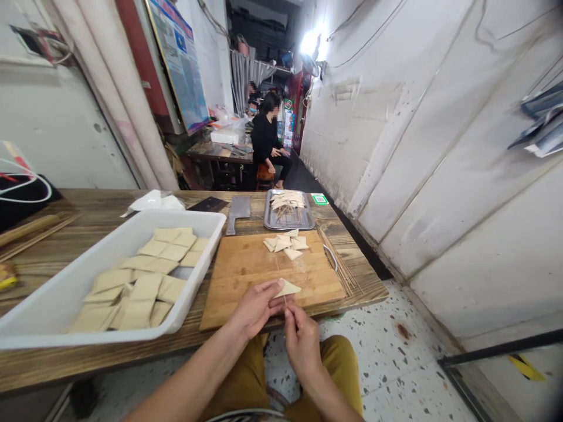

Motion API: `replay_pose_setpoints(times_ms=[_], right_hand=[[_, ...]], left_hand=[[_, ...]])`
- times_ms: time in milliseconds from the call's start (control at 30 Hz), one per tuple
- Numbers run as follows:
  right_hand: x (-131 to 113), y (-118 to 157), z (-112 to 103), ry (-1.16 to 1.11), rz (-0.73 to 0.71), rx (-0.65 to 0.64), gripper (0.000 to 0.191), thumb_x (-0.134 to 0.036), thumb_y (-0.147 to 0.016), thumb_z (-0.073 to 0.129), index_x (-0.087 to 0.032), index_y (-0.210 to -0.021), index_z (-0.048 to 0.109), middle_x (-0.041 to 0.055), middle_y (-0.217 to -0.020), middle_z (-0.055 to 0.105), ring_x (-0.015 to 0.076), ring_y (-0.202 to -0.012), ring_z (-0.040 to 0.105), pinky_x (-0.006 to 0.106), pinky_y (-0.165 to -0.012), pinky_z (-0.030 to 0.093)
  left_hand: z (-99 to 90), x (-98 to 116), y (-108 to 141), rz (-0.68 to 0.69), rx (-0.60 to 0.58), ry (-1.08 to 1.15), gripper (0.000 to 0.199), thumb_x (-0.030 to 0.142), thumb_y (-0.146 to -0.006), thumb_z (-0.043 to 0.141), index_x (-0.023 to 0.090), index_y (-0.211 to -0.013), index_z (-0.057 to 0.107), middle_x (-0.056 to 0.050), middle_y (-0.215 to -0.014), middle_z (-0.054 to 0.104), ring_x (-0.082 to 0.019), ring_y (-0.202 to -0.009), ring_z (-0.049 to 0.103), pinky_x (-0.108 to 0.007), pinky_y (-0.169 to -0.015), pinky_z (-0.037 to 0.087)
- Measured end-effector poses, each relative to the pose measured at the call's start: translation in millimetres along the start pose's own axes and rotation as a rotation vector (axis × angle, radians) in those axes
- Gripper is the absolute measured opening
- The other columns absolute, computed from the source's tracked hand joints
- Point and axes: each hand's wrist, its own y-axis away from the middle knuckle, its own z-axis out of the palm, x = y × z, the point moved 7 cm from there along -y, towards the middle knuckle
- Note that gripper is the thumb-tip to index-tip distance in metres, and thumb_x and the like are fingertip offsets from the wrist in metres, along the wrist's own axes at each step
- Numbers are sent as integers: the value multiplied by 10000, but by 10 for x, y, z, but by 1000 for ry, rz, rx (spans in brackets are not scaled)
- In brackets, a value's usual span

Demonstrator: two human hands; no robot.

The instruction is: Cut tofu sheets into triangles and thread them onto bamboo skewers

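Observation:
Over the front edge of the wooden cutting board (246, 264), my left hand (258, 306) holds a pale triangular piece (289, 288) between thumb and fingers. My right hand (302, 335) pinches a thin wooden stick (285, 300) just below that piece, and the stick's upper end meets the triangle. Several cut triangles (294, 254) lie in a loose pile at the back of the board. Behind them, a metal tray (269, 221) carries skewered pieces with their sticks pointing toward me. More bare sticks (347, 272) lie along the board's right side.
A large white bin (189, 299) with flat square pieces (143, 296) stands left of the board. A cleaver (240, 210) lies behind the board, beside a dark flat object (208, 204) and a white plastic bag (153, 201). A person in black (265, 138) sits farther back near another table.

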Motion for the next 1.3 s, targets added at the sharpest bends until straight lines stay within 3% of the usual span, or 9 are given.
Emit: replay_pose_setpoints(times_ms=[200, 333, 467, 567, 700, 833, 1067, 1200, 1300], right_hand=[[123, -48, -33, 7, 18, 20, 242, -206, -911, 395, -146, -925, 629, 61, -782, 700, 158, -674, 665, 218, -624, 483], [197, -46, -132, 49, 42, 55, 260, -241, -918, 393, -151, -895, 636, 43, -712, 680, 148, -593, 629, 211, -572, 463], [238, -16, -217, 33, 72, 82, 272, -267, -924, 396, -161, -860, 638, 35, -680, 668, 143, -565, 611, 202, -543, 447], [265, 16, -245, 5, 92, 80, 279, -277, -928, 392, -167, -843, 635, 38, -686, 668, 147, -579, 615, 199, -544, 444], [310, 61, -276, -21, 129, 70, 280, -281, -928, 387, -167, -861, 634, 53, -737, 684, 160, -629, 631, 209, -580, 459], [323, 88, -300, -42, 160, 62, 281, -277, -928, 385, -167, -855, 634, 53, -748, 682, 163, -654, 635, 214, -606, 461], [242, 44, -349, -61, 164, 80, 287, -274, -924, 393, -161, -849, 645, 38, -689, 659, 150, -605, 612, 193, -513, 431], [95, 18, -349, -34, 111, 45, 271, -252, -919, 403, -162, -886, 656, 44, -706, 671, 157, -635, 628, 197, -531, 452], [-43, 31, -327, -30, 49, 2, 263, -228, -915, 407, -160, -912, 661, 56, -756, 694, 162, -668, 651, 212, -597, 485]], left_hand=[[76, -82, -32, 31, -60, -120, 240, 294, -704, 699, 111, -851, 652, -90, -794, 696, -153, -689, 645, -276, -676, 522], [-118, 369, -249, 368, 216, -491, 420, 388, -733, 638, 155, -1081, 625, -61, -833, 685, -159, -687, 619, -301, -685, 487], [-100, 885, -513, 753, 432, -1081, 398, 318, -753, 588, 168, -1119, 632, -84, -871, 662, -223, -840, 589, -334, -808, 417], [-40, 987, -726, 814, 483, -1347, 361, 301, -753, 580, 164, -1079, 652, -125, -925, 640, -264, -936, 541, -345, -840, 378], [26, 900, -873, 822, 453, -1464, 287, 305, -742, 592, 164, -975, 684, -130, -955, 615, -263, -941, 521, -338, -834, 372], [41, 825, -876, 853, 425, -1365, 241, 301, -739, 594, 162, -909, 693, -105, -1003, 619, -222, -916, 549, -301, -815, 396], [-131, 891, -760, 687, 407, -989, 231, 354, -749, 598, 179, -869, 690, -76, -891, 704, -219, -842, 625, -287, -732, 440], [-187, 789, -577, 439, 252, -421, 149, 239, -771, 603, 150, -885, 640, -64, -806, 692, -145, -684, 634, -230, -603, 470], [-101, 720, -369, 283, 128, -210, 87, 155, -798, 579, 117, -863, 622, -65, -759, 676, -95, -591, 612, -167, -512, 456]])
